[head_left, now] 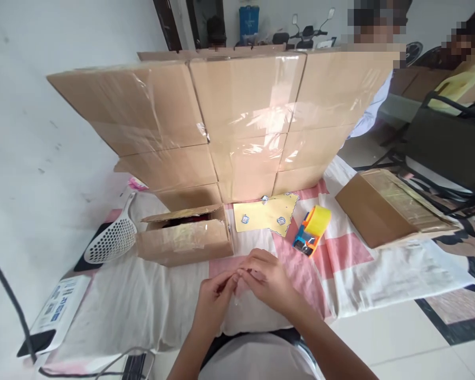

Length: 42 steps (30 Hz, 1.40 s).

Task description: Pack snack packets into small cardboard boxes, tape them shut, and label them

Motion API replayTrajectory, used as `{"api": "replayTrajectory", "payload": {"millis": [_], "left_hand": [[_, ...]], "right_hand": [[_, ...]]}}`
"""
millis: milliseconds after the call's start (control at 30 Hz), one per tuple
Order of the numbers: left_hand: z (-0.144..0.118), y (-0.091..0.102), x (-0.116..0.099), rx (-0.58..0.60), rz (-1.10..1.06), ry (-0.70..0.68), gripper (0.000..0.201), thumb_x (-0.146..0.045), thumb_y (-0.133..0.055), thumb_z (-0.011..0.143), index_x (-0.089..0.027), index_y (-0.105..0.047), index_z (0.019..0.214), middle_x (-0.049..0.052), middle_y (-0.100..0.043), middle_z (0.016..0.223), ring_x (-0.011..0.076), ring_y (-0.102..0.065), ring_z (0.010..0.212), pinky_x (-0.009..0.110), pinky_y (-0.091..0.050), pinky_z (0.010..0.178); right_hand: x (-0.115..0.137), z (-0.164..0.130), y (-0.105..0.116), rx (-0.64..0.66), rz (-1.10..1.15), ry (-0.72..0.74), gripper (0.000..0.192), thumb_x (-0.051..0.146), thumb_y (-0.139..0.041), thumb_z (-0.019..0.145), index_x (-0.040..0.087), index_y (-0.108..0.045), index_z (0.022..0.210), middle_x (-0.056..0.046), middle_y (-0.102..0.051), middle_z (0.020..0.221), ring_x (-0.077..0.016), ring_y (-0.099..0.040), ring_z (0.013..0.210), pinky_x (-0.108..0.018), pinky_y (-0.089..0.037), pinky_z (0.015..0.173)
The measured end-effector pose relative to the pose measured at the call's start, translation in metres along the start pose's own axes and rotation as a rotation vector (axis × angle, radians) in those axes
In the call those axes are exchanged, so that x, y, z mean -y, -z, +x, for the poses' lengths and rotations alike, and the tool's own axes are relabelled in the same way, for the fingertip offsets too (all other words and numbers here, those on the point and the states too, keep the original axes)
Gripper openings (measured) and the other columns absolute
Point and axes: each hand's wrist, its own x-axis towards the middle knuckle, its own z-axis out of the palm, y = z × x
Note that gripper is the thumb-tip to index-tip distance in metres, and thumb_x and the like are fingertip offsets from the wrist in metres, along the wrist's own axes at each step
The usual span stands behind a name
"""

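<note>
**Two hands meet over a small clear packet**

The left hand (216, 298) and the right hand (267, 279) come together low over the cloth-covered tabletop (142, 301), fingers (243, 272) pinched narrow on a small clear packet (239, 287) that hangs between them; what it contains is too small to tell. Just beyond the fingers, a little to their left, lies an open cardboard box (186, 237), its flap raised. Straight ahead of the fingers lies a yellow card (265, 214) with a few small pieces on it, and to the right of that a tape dispenser (311, 229) with a yellowish roll. Farther off to the right of the fingers lies a flat sealed carton (388, 208). Behind all this rises a wall of taped cartons (237, 116). Well to the left of the fingers a white perforated scoop (113, 240) rests at the tabletop's edge. Another person (374, 108) stands behind the cartons.
</note>
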Motion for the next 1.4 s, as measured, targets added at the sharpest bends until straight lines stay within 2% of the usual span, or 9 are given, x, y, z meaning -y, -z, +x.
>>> {"api": "replayTrajectory", "payload": {"millis": [200, 467, 567, 667, 833, 967, 1100, 1267, 1400], "left_hand": [[-0.014, 0.014, -0.004, 0.001, -0.031, 0.029, 0.050, -0.061, -0.057, 0.091, -0.016, -0.076, 0.079, -0.001, -0.054, 0.055, 0.0108, -0.041, 0.052, 0.022, -0.032, 0.052], [-0.021, 0.024, -0.004, -0.020, -0.105, 0.060, 0.049, -0.061, -0.060, 0.089, -0.016, -0.075, 0.079, 0.000, -0.056, 0.054, 0.0099, -0.039, 0.049, 0.022, -0.030, 0.048], [-0.022, 0.027, -0.004, -0.060, -0.096, 0.051, 0.047, -0.059, -0.060, 0.090, -0.016, -0.074, 0.076, 0.000, -0.056, 0.054, 0.0105, -0.042, 0.050, 0.022, -0.032, 0.049], [-0.023, 0.030, -0.001, -0.084, -0.083, 0.054, 0.047, -0.060, -0.061, 0.089, -0.016, -0.075, 0.077, 0.001, -0.057, 0.054, 0.0107, -0.042, 0.051, 0.022, -0.032, 0.049], [-0.026, 0.039, 0.002, -0.231, -0.154, 0.149, 0.052, -0.065, -0.065, 0.084, -0.015, -0.077, 0.087, 0.001, -0.059, 0.057, 0.0095, -0.038, 0.048, 0.022, -0.027, 0.046], [-0.029, 0.045, -0.003, -0.223, -0.202, 0.178, 0.050, -0.063, -0.067, 0.082, -0.015, -0.077, 0.087, 0.000, -0.058, 0.056, 0.0087, -0.036, 0.048, 0.022, -0.026, 0.047], [-0.031, 0.040, -0.004, -0.169, -0.218, 0.173, 0.051, -0.063, -0.066, 0.083, -0.015, -0.078, 0.092, 0.000, -0.059, 0.055, 0.0089, -0.037, 0.047, 0.022, -0.027, 0.047], [-0.028, 0.031, 0.010, -0.126, -0.288, 0.218, 0.065, -0.069, -0.067, 0.079, -0.012, -0.075, 0.110, 0.001, -0.063, 0.061, 0.0073, -0.039, 0.042, 0.022, -0.031, 0.042], [-0.028, 0.042, 0.013, -0.321, -0.231, 0.272, 0.093, -0.068, -0.067, 0.080, -0.011, -0.047, 0.150, 0.002, -0.069, 0.063, 0.0087, -0.040, 0.039, 0.022, -0.035, 0.041]], "right_hand": [[0.020, 0.026, 0.010, 0.253, 0.187, -0.255, 0.025, 0.019, -0.073, 0.086, 0.020, -0.069, 0.062, 0.002, -0.059, 0.065, -0.0118, -0.056, 0.061, -0.024, -0.040, 0.057], [0.023, 0.040, 0.013, 0.419, -0.149, 0.002, 0.037, 0.033, -0.051, 0.105, 0.020, -0.068, 0.075, -0.003, -0.063, 0.073, -0.0172, -0.057, 0.072, -0.031, -0.040, 0.070], [0.029, 0.041, 0.012, 0.462, -0.222, -0.043, 0.038, 0.030, -0.048, 0.105, 0.020, -0.065, 0.073, -0.002, -0.063, 0.075, -0.0171, -0.056, 0.072, -0.031, -0.039, 0.068], [0.032, 0.041, 0.011, 0.507, -0.181, -0.183, 0.034, 0.024, -0.054, 0.100, 0.020, -0.058, 0.067, 0.001, -0.060, 0.072, -0.0149, -0.055, 0.067, -0.029, -0.036, 0.062], [0.028, 0.039, 0.013, 0.345, 0.002, -0.318, 0.020, 0.027, -0.060, 0.096, 0.022, -0.066, 0.078, 0.001, -0.062, 0.074, -0.0152, -0.054, 0.068, -0.028, -0.038, 0.061], [0.030, 0.036, 0.006, 0.358, 0.123, -0.331, 0.015, 0.031, -0.065, 0.094, 0.026, -0.077, 0.101, 0.000, -0.066, 0.083, -0.0152, -0.054, 0.071, -0.028, -0.040, 0.064], [0.033, 0.033, -0.011, 0.330, 0.253, -0.340, 0.017, 0.027, -0.062, 0.094, 0.023, -0.075, 0.083, 0.000, -0.064, 0.076, -0.0142, -0.052, 0.068, -0.027, -0.038, 0.062], [0.033, 0.030, -0.024, 0.247, 0.227, -0.313, 0.021, 0.024, -0.059, 0.092, 0.020, -0.065, 0.072, 0.001, -0.059, 0.069, -0.0135, -0.049, 0.065, -0.027, -0.036, 0.060], [0.030, 0.027, -0.021, 0.119, 0.290, -0.359, 0.024, 0.031, -0.057, 0.093, 0.020, -0.057, 0.072, 0.003, -0.050, 0.066, -0.0125, -0.044, 0.060, -0.026, -0.034, 0.056]]}}
